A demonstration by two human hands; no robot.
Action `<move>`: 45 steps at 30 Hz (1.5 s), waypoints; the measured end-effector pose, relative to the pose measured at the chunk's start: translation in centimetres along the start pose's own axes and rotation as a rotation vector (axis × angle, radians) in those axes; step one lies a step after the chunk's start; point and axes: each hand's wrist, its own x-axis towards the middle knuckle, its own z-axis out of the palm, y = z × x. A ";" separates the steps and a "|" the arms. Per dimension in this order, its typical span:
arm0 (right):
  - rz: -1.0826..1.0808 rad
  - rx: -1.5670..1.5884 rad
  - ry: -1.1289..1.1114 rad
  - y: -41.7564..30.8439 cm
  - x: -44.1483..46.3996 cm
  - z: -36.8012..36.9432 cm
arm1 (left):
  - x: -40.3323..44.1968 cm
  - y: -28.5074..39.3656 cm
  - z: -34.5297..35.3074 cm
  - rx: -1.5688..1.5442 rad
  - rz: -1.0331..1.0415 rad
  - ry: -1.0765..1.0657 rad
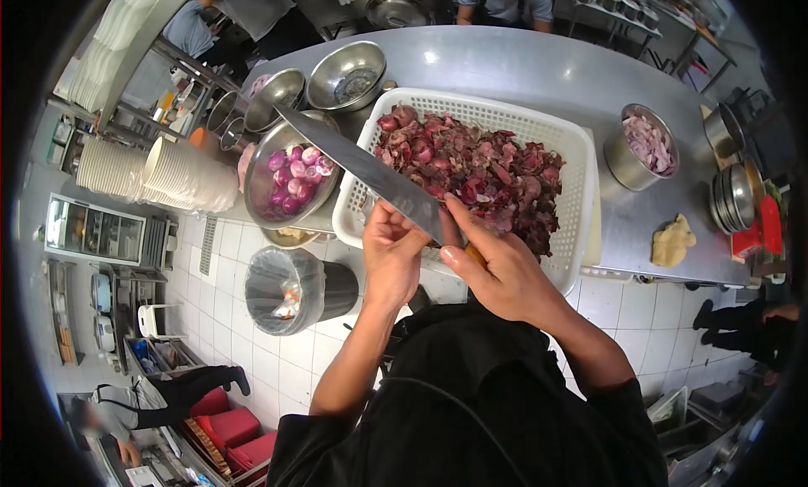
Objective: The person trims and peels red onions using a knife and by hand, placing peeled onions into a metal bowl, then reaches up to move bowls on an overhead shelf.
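My right hand (497, 268) is closed round the handle of a large, wide-bladed kitchen knife (362, 165), its blade slanting up to the left. Close to the blade's lower edge, my left hand (392, 250) has its fingers curled together; whatever they hold is hidden. Beneath the knife, a white perforated basket (581, 163) contains many red onions and loose skins (480, 163). Peeled purple onions (290, 180) lie in a steel bowl (257, 202) left of the basket.
Steel bowls (346, 76) stand behind on the metal table (547, 62). A steel pot (631, 163) of pale purple pieces and a beige cloth-like lump (672, 240) are at right. A lined bin (286, 292) stands lower left. Several people (505, 3) are around the kitchen.
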 end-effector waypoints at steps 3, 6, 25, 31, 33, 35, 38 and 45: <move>-0.010 -0.006 -0.005 0.1 0.2 0.0 | -0.1 0.1 -0.1 -0.027 0.017 -0.026; 0.036 0.065 -0.023 0.0 0.4 -0.2 | 0.2 -0.2 -1.1 -0.031 0.027 -0.068; 0.552 0.374 -0.118 2.0 1.6 -4.2 | 0.3 1.1 -1.0 -0.075 -0.101 -0.145; 0.564 0.324 -0.071 2.1 1.2 -3.8 | 0.4 0.7 -0.3 0.062 -0.064 -0.099; 0.428 0.227 -0.048 2.2 0.5 -3.4 | 0.5 0.5 -0.2 0.076 -0.052 -0.065; 0.242 0.086 -0.043 1.5 0.0 -3.0 | 0.5 0.6 0.2 0.030 -0.067 -0.055; 0.107 0.004 -0.076 -0.5 -0.3 -2.9 | 0.5 0.9 0.7 0.023 -0.087 -0.057; -0.012 -0.009 -0.045 -0.8 0.0 -2.1 | 0.1 0.8 1.1 0.084 -0.053 -0.037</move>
